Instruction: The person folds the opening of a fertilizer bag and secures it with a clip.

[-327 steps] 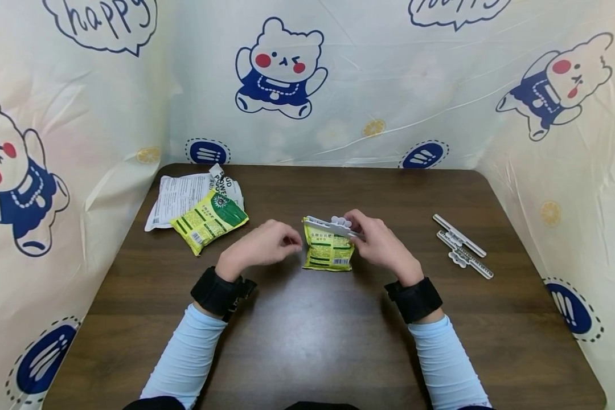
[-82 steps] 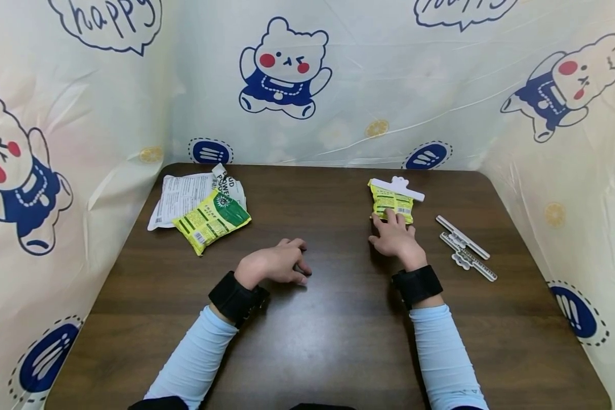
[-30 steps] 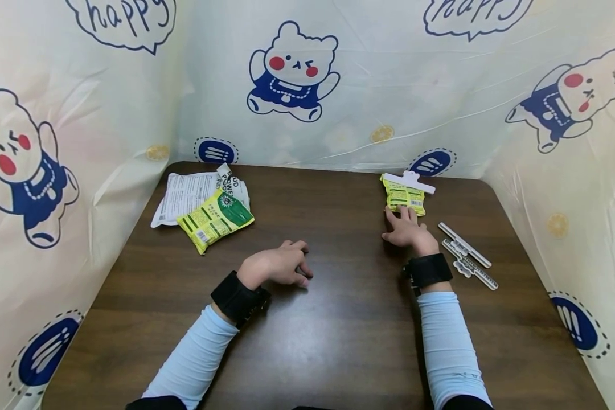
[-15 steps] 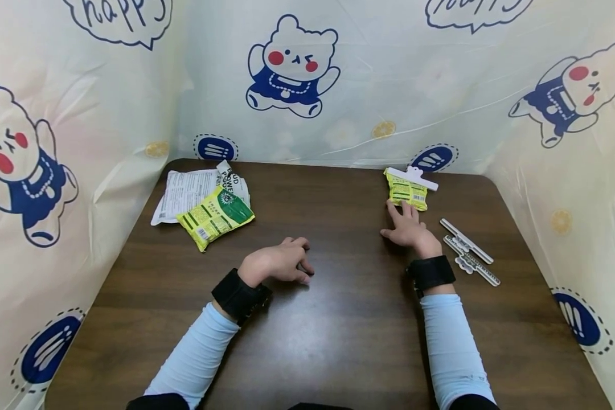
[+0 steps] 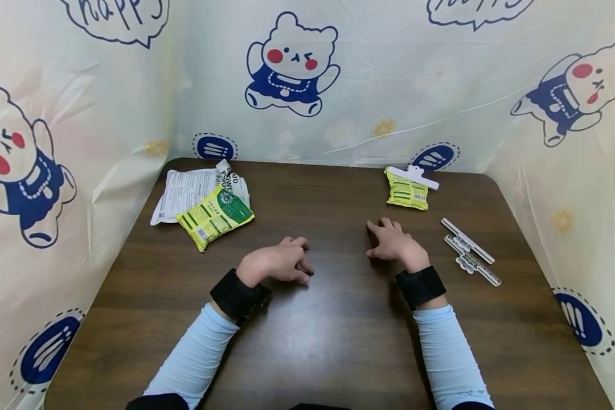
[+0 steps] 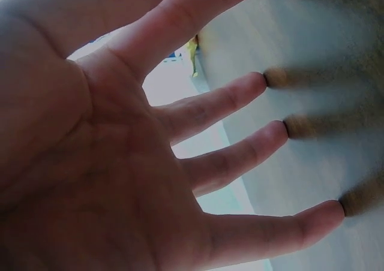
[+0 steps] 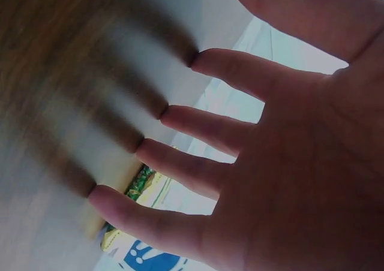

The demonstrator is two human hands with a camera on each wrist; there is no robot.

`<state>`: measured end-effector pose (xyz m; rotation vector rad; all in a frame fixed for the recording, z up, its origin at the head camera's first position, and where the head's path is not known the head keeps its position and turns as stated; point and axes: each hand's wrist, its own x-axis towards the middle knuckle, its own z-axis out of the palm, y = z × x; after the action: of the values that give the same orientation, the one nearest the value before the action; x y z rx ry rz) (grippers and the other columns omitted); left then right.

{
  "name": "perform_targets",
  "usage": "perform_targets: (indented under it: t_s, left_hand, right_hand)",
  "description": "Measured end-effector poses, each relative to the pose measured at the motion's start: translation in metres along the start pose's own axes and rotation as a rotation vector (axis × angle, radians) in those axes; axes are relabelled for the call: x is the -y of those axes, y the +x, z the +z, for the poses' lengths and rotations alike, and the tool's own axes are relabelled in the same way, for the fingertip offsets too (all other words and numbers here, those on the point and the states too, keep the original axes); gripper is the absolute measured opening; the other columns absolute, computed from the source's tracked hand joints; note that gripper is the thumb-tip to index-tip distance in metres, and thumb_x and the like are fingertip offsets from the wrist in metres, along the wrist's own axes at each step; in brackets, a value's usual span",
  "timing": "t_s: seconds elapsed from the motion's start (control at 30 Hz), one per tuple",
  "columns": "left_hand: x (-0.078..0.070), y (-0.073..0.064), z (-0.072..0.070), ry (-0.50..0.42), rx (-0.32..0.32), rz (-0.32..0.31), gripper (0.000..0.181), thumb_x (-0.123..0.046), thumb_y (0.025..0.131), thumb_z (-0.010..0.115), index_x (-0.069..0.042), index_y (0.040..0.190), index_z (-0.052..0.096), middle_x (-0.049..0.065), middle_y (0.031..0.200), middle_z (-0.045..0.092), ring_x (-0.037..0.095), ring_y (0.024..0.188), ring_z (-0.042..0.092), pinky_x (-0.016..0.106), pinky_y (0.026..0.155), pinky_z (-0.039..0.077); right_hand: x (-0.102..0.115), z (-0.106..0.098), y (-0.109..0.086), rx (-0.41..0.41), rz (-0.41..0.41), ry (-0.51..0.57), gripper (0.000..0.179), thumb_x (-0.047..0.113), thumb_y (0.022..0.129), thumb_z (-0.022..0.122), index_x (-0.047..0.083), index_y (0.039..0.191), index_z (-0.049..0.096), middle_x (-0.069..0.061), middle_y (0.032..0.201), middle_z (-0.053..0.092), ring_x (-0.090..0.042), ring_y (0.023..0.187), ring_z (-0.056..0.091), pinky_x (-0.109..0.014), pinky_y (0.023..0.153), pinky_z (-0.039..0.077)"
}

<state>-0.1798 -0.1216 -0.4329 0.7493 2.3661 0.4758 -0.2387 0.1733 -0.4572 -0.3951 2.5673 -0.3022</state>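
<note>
My left hand (image 5: 277, 262) rests its fingertips on the brown table, holding nothing; the left wrist view shows its fingers spread. To the right, my right hand (image 5: 396, 246) also touches the table with spread fingertips, a little short of a small yellow-green packet (image 5: 407, 191). That packet lies at the back right with a white sealing clip (image 5: 414, 177) across its top edge. Behind the fingers in the right wrist view, part of the packet (image 7: 141, 184) shows. Two more clips, a plain white one (image 5: 467, 241) and one with ruler markings (image 5: 472, 261), lie side by side right of my right hand.
Another yellow-green packet (image 5: 215, 218) lies at the back left, overlapping a white printed pouch (image 5: 187, 193). The wooden table (image 5: 307, 353) has a cartoon-printed curtain (image 5: 379, 74) along its back and sides.
The clipped packet went from the table's middle to the back right, pushed farther by my right fingers. My right hand has since drawn back from it; the left stays put lately.
</note>
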Motion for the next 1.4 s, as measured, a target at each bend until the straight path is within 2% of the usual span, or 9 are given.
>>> perform_targets:
  t_s: [0.2, 0.3, 0.37, 0.43, 0.6, 0.73, 0.83, 1.17, 1.4]
  left_hand:
    - [0.014, -0.003, -0.009, -0.001, -0.065, 0.090, 0.040, -0.025, 0.101, 0.071, -0.008, 0.137, 0.069, 0.021, 0.146, 0.054, 0.037, 0.129, 0.051, 0.055, 0.108, 0.047]
    - [0.028, -0.009, -0.019, -0.011, -0.147, 0.077, 0.046, -0.025, 0.100, 0.072, -0.004, 0.141, 0.065, 0.021, 0.137, 0.060, 0.034, 0.123, 0.058, 0.053, 0.106, 0.049]
    - [0.040, -0.014, -0.026, -0.021, -0.210, 0.012, 0.052, -0.024, 0.099, 0.073, -0.002, 0.144, 0.061, 0.023, 0.138, 0.060, 0.036, 0.123, 0.059, 0.055, 0.106, 0.049]
    - [0.054, -0.021, -0.032, -0.025, -0.279, -0.100, 0.058, -0.026, 0.097, 0.075, -0.003, 0.147, 0.058, 0.027, 0.144, 0.056, 0.042, 0.130, 0.053, 0.065, 0.111, 0.042]
    - [0.093, -0.036, -0.043, -0.044, -0.421, -0.422, 0.073, -0.030, 0.095, 0.076, -0.006, 0.155, 0.045, 0.034, 0.161, 0.028, 0.058, 0.147, 0.021, 0.090, 0.108, 0.013]
    - [0.115, -0.047, -0.046, -0.104, -0.515, -0.588, 0.079, -0.020, 0.093, 0.075, -0.002, 0.158, 0.035, 0.042, 0.157, 0.016, 0.065, 0.142, 0.013, 0.094, 0.100, 0.019]
    - [0.125, -0.053, -0.045, -0.160, -0.572, -0.656, 0.077, -0.013, 0.090, 0.074, 0.000, 0.156, 0.035, 0.044, 0.148, 0.019, 0.067, 0.134, 0.018, 0.092, 0.096, 0.028]
    - [0.124, -0.056, -0.041, -0.142, -0.528, -0.654, 0.075, -0.016, 0.088, 0.078, 0.001, 0.152, 0.043, 0.043, 0.142, 0.029, 0.064, 0.129, 0.027, 0.086, 0.093, 0.038]
    - [0.105, -0.046, -0.038, -0.122, -0.449, -0.603, 0.073, -0.015, 0.090, 0.076, 0.000, 0.154, 0.044, 0.041, 0.145, 0.029, 0.061, 0.131, 0.028, 0.085, 0.096, 0.037]
  right_hand:
    - [0.001, -0.004, 0.002, -0.004, -0.001, 0.004, 0.080, 0.028, 0.098, 0.072, 0.005, 0.163, 0.031, -0.035, 0.166, 0.023, -0.058, 0.149, 0.021, -0.081, 0.112, 0.028]
    - [0.000, -0.006, 0.003, -0.009, -0.001, 0.006, 0.079, 0.028, 0.098, 0.073, 0.005, 0.163, 0.033, -0.035, 0.165, 0.023, -0.058, 0.148, 0.021, -0.082, 0.111, 0.028]
    - [0.000, -0.005, 0.004, -0.011, -0.002, 0.012, 0.079, 0.028, 0.098, 0.072, 0.006, 0.162, 0.033, -0.034, 0.165, 0.023, -0.057, 0.149, 0.020, -0.083, 0.111, 0.027]
    - [-0.001, -0.004, 0.005, -0.012, -0.007, 0.013, 0.079, 0.029, 0.098, 0.072, 0.006, 0.162, 0.033, -0.035, 0.165, 0.023, -0.058, 0.149, 0.020, -0.084, 0.110, 0.026]
    - [-0.002, -0.003, 0.004, -0.018, -0.007, 0.024, 0.079, 0.029, 0.097, 0.073, 0.005, 0.162, 0.033, -0.034, 0.165, 0.023, -0.058, 0.149, 0.019, -0.085, 0.110, 0.025]
    - [-0.002, -0.004, 0.001, -0.029, -0.005, 0.038, 0.079, 0.028, 0.097, 0.073, 0.004, 0.161, 0.034, -0.034, 0.165, 0.023, -0.058, 0.149, 0.019, -0.085, 0.110, 0.024]
    - [-0.002, -0.004, -0.001, -0.031, -0.009, 0.040, 0.079, 0.028, 0.097, 0.073, 0.004, 0.161, 0.034, -0.034, 0.165, 0.024, -0.058, 0.149, 0.019, -0.085, 0.110, 0.024]
    - [-0.003, -0.002, -0.002, -0.029, -0.011, 0.042, 0.079, 0.029, 0.097, 0.074, 0.005, 0.161, 0.035, -0.034, 0.164, 0.025, -0.058, 0.148, 0.021, -0.086, 0.109, 0.024]
    - [-0.002, -0.003, -0.001, -0.028, -0.013, 0.041, 0.079, 0.030, 0.097, 0.074, 0.005, 0.160, 0.035, -0.034, 0.164, 0.025, -0.059, 0.147, 0.021, -0.086, 0.109, 0.025]
